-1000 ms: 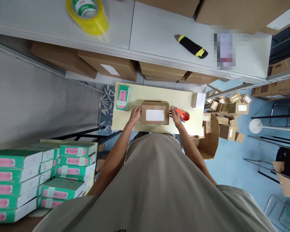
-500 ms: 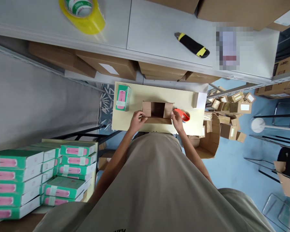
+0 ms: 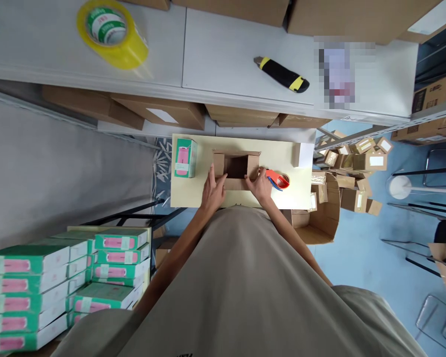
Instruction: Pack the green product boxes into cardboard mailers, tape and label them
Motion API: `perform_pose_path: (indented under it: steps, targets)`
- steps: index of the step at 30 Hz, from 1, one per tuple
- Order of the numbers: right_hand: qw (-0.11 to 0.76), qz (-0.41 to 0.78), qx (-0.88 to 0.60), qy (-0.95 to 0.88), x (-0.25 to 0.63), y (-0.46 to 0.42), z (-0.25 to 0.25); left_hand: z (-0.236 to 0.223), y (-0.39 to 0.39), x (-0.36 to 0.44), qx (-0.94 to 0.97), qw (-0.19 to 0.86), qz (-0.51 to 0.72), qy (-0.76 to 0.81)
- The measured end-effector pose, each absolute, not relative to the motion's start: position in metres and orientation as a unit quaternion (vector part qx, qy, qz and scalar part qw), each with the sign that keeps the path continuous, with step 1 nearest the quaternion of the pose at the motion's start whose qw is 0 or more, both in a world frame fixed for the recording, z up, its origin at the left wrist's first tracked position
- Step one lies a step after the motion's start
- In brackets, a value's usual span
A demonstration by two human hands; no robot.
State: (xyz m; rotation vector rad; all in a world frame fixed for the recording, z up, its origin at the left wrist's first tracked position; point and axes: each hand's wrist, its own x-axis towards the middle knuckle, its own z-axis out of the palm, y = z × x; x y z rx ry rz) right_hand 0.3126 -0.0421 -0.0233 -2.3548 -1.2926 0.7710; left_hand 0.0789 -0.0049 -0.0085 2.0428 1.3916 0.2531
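Note:
A small cardboard box (image 3: pixel 236 185) stands on the cream tabletop with its top open and its flaps folded outward. The inside looks dark and nothing shows in it. My left hand (image 3: pixel 212 193) grips its near left corner, the fingers along the side and the thumb at the front flap. At the near right corner my right hand (image 3: pixel 260 186) holds the box, thumb over the edge by the opening. Just right of that hand lies an orange-red tape dispenser (image 3: pixel 278 179) with a blue part below it. A green box with a pink picture (image 3: pixel 184 157) stands left of the cardboard box.
Above the table, a grey shelf (image 3: pixel 223 59) carries a yellow tape roll (image 3: pixel 128 47), a utility knife (image 3: pixel 282 74) and a blurred-out item. A white box (image 3: pixel 304 155) stands at the table's right end. Green boxes (image 3: pixel 26 287) are stacked lower left; cardboard boxes (image 3: pixel 369 162) lie on the blue floor.
The cardboard box has turned from its labelled face to its open, flapped side and moved slightly left. Both hands have shifted from its sides to its near corners.

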Motion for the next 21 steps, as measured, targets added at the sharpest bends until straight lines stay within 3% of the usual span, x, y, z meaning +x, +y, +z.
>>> perform_pose_path:
  steps: [5, 13, 21]
  targets:
    - [0.273, 0.273, -0.802, -0.455, 0.33, -0.058, -0.018, -0.005, -0.007, 0.057, 0.718, 0.326, 0.126, 0.602]
    - [0.325, 0.304, -0.793, -0.417, 0.375, -0.089, -0.031, -0.001, 0.007, 0.057, 0.689, 0.313, 0.139, 0.638]
    - [0.125, 0.263, -0.856, -0.427, 0.408, -0.114, -0.061, 0.02, 0.022, 0.098, 0.728, 0.273, 0.152, 0.611]
